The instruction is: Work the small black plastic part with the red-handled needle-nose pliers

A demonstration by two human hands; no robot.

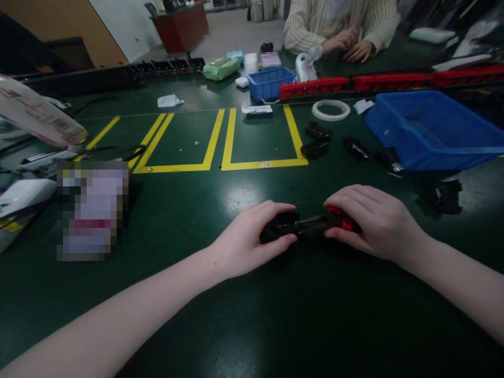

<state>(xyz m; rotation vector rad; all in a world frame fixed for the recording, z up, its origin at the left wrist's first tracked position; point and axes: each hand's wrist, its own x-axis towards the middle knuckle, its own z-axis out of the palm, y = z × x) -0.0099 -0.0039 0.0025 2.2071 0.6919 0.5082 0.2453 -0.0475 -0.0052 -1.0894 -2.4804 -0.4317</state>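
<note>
- Head view: bare forearms reach in from the near edge of a dark green table (252,325), both hands meeting at its middle.
- Left hand (252,236) is curled around a small black part (277,227), fingers pressed down on it against the table.
- Right hand (370,220) is wrapped around the red-handled tool (338,219), whose dark nose points into the black part; the two look joined, though the contact point is shadowed.
- Similar black pieces (317,139) lie loose beyond, near the large blue bin (433,131), apparently not yet handled; no finished pile can be made out.
- Yellow floor-style markings (220,139), a tape roll (331,109) and a small blue tray (270,84) sit farther back.
- Across the table, another person's hands (352,46) rest together.
</note>
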